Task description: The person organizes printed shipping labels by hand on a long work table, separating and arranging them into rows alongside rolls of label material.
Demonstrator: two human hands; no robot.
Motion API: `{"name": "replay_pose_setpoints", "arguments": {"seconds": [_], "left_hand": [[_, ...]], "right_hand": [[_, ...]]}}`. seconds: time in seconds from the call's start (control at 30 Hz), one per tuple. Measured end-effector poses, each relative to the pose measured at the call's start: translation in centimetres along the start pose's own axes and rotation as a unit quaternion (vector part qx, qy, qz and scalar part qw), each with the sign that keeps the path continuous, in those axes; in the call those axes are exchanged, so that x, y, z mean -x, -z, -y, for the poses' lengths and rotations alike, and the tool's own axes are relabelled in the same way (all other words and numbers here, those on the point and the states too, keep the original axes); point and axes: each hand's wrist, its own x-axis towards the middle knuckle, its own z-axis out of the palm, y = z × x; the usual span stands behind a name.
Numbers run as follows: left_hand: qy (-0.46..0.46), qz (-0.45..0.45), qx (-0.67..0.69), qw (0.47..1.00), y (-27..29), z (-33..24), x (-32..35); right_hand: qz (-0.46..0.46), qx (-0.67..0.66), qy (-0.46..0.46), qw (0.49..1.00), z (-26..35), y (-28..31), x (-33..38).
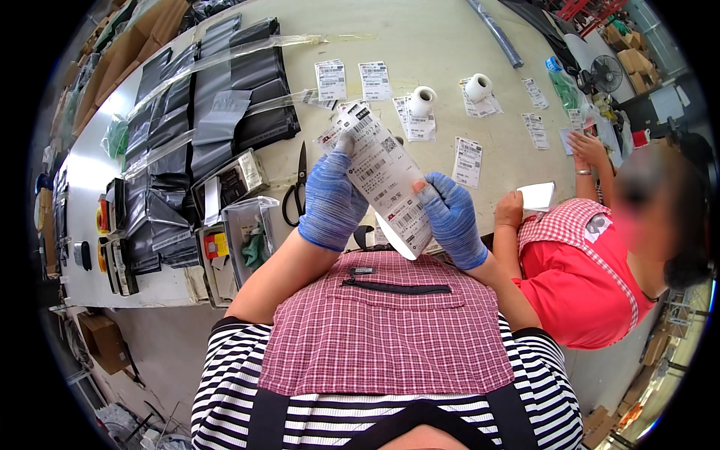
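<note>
Beyond the strip (381, 174) and out to both sides of it spreads the pale table (427, 37). Left of the strip lie black bags (262, 75) in long rows, under clear tape; well to its right sits a co-worker (577, 274) in red, with a white pad (538, 196) in one hand.

Nearer the strip on its left is a clear bin (238, 247) with something green inside. Both gloved hands are closed to a pinch: the left hand (334, 196) grips the strip's upper left edge, thumb on the printed face, and the right hand (452, 217) grips its lower right edge the same way. The strip itself slants between them, just beyond the apron (390, 322). A plain white face curls out at its low end (the likeliest place for a crease, I judge), so a light, even pull seems best, with the layers squared before either thumb lifts.

Left of the strip, just beside the left glove, lie the scissors (301, 180), blades pointing away; I would mind that wrist near them. Past the strip's top, labels (375, 80) lie in small piles, and two white rolls (420, 106) stand on some of them.
</note>
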Motion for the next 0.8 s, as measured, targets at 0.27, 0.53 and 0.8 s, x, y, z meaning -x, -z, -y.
{"name": "replay_pose_setpoints", "arguments": {"seconds": [0.27,0.53,0.8], "left_hand": [[0.004,-0.002,-0.001,1.0,0.4,0.1,0.5],[-0.002,0.006,0.009,1.0,0.4,0.2,0.9],[0.012,0.002,0.026,1.0,0.7,0.3,1.0]], "right_hand": [[-0.014,-0.007,0.009,1.0,-0.1,-0.6,0.6],[-0.014,-0.01,0.011,1.0,-0.1,-0.8,1.0],[-0.022,-0.023,0.0,0.999,-0.1,-1.1,1.4]]}}
